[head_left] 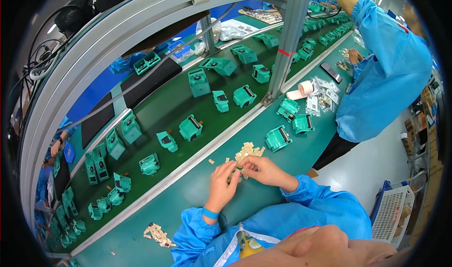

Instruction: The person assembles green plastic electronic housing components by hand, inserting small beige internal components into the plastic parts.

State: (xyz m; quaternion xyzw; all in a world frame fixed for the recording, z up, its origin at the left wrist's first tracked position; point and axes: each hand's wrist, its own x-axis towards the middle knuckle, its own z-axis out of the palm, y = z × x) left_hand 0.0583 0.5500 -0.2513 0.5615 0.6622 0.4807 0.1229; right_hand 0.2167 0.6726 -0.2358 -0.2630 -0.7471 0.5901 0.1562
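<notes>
Both of my hands meet above the green bench, fingertips pinched close together. My left hand (221, 184), with a blue band at the wrist, is closed, its thumb and fingers drawn in toward the right one. My right hand (263, 170) is closed too, thumb and index finger pressed together. Whatever small thing sits between the fingertips is mostly hidden. Right behind the fingers lies a loose pile of small flat beige pieces (248, 150). A green plastic housing (278, 138) with a dark slot rests just beyond my right hand.
Past a metal rail, a dark green conveyor (169, 121) carries several green housings. A metal post (288, 46) rises at the bench edge. More beige pieces (158, 235) lie left. Clear plastic bags (324, 95) and a phone (331, 72) lie near a co-worker (383, 74) at right.
</notes>
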